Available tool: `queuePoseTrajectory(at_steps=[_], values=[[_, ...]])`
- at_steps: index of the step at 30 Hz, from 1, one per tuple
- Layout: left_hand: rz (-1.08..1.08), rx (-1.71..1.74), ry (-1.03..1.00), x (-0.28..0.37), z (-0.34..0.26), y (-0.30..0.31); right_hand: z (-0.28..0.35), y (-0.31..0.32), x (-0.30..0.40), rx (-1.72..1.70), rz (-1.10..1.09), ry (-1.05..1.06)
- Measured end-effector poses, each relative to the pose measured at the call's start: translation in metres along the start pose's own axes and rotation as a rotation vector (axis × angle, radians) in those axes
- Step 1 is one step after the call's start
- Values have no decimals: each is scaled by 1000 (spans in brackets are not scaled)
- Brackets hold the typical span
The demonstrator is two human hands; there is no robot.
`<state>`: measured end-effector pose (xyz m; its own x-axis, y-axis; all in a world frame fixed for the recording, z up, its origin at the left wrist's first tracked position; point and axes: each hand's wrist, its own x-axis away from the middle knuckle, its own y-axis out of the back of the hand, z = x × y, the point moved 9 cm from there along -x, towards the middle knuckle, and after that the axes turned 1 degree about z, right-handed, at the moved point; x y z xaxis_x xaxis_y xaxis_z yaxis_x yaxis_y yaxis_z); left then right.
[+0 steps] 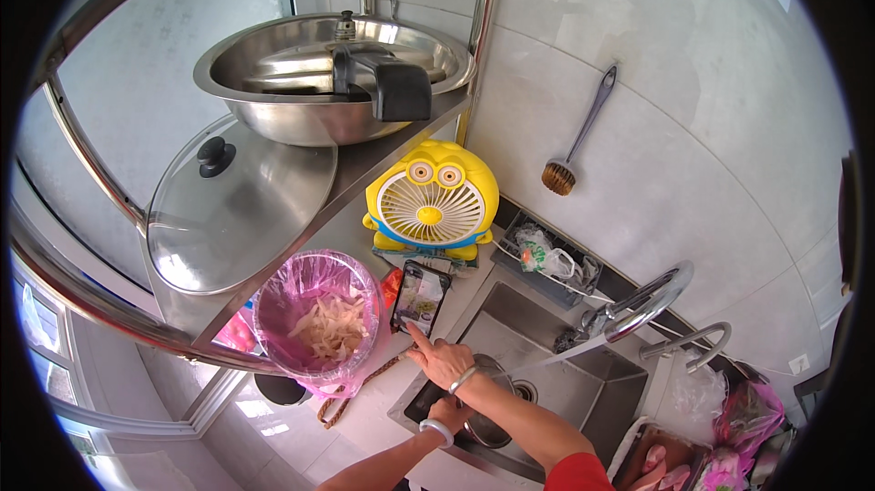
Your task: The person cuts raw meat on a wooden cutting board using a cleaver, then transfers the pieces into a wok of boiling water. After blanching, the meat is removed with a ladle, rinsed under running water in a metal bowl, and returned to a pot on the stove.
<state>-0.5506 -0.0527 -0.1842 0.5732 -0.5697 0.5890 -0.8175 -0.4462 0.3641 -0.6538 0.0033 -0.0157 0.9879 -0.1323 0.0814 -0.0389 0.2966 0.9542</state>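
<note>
My right hand (439,362), a silver bangle at its wrist, stretches its index finger to the lower edge of a lit smartphone (421,300). The hand holds nothing. The phone leans upright on the counter beside the sink. Below my right forearm is my left hand (451,413), with a pale bangle, over the near left side of the stainless steel sink (547,388). Its fingers are partly hidden, so its grip is unclear. A round metal bowl (493,426) lies in the sink by that hand, partly covered by my right arm. Water runs from the curved faucet (656,306).
A pink bag-lined bin (314,272) with pale peelings stands left of the phone. Behind sit a yellow character-shaped fan (431,214) and a grey caddy (499,255). Overhead, a metal shelf holds a steel basin (307,122) and glass lid (239,218). A brush (581,132) hangs on the wall.
</note>
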Motion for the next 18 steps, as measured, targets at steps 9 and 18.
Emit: queuePoseTrajectory(at_steps=[9,18], values=[[19,-5,-50,-5,4,-6,-1,-1,-4,-38,1,-25],[34,1,-16,1,-1,0,-9,-11,-14,-38,-42,-50]])
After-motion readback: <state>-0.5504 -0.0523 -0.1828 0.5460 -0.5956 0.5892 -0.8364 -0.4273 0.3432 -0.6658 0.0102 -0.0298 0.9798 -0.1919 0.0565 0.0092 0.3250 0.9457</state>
